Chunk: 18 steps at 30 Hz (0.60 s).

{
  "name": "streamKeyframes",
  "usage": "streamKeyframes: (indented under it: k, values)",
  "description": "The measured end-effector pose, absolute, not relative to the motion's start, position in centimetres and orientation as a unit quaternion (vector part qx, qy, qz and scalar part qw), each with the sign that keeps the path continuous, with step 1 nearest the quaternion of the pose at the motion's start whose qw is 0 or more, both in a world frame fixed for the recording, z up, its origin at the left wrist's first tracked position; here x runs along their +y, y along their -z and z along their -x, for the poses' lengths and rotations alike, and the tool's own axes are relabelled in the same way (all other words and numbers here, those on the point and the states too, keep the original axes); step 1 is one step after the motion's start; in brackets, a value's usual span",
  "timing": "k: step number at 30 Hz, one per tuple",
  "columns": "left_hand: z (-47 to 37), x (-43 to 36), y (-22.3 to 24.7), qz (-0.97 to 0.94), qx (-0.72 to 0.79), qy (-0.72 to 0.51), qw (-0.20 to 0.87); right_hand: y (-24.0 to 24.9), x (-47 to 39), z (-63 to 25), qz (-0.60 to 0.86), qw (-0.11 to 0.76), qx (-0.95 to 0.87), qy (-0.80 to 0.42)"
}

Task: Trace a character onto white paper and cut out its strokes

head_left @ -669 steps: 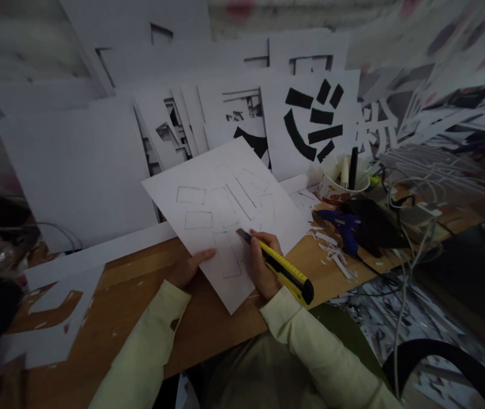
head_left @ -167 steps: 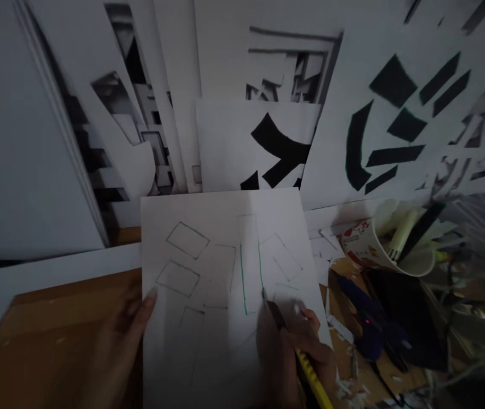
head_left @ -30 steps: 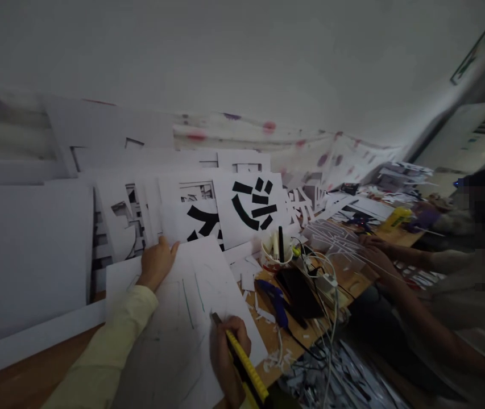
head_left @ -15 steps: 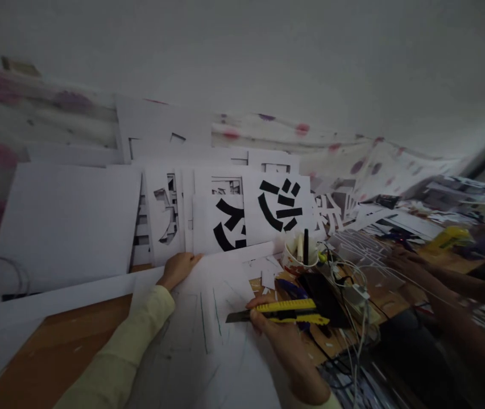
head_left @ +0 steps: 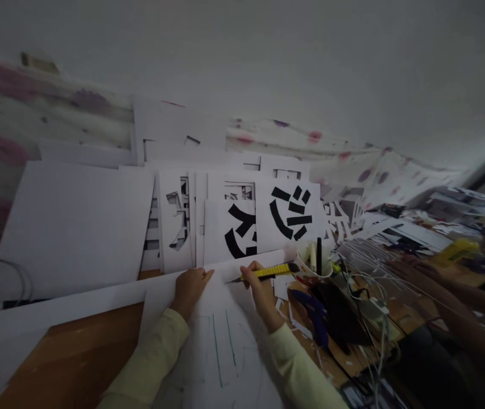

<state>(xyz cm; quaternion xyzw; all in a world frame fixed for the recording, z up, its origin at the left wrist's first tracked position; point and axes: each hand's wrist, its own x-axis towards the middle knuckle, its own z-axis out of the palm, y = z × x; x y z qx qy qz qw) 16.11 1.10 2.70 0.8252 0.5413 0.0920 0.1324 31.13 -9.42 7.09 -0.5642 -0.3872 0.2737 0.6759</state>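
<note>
- Two hands work at the far edge of a white sheet [head_left: 225,346] that lies on a wooden table [head_left: 75,346], in the single head view.
- Left hand [head_left: 190,287] lies flat, palm down, on the sheet's top edge, fingers spread slightly and pointing toward the wall; it grips nothing and simply presses the paper. Its pale yellow sleeve [head_left: 148,366] runs down to the lower left.
- Right hand [head_left: 258,287] is closed around a yellow knife [head_left: 270,272], wrist bent up, thumb and fingers pinching the handle near the blade end. The knife lies nearly level, its blade tip pointing left toward the left hand, just above the sheet's top edge.
- Two green lines [head_left: 220,349] run side by side down the sheet, between the two forearms.
- Just right of the knife stands a paper cup [head_left: 310,268], holding a black marker [head_left: 319,255] and a pale stick, both upright; its other contents are too small to tell.
- Near the cup, on the table, lie a blue glue gun [head_left: 314,315] and a dark flat thing [head_left: 338,312], with white cables [head_left: 370,307] tangled beside them.
- White boards [head_left: 71,227] lean against the wall behind the sheet; one shows black cut strokes [head_left: 289,211].
- Another person's hand [head_left: 399,267] rests on the table at the far right, well apart.
</note>
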Motion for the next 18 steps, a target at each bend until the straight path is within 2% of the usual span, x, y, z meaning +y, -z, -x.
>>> streamKeyframes:
  k: [8,18]
  values:
    - [-16.0,1.4,-1.8,-0.83,0.532,-0.11,0.125,-0.9,-5.1,-28.8,0.577,0.702,-0.356,-0.215]
    - [-15.9,2.0,-1.8,-0.824,0.54,-0.103,0.138,0.2,-5.0,-29.3,0.581,0.686,-0.375,-0.226]
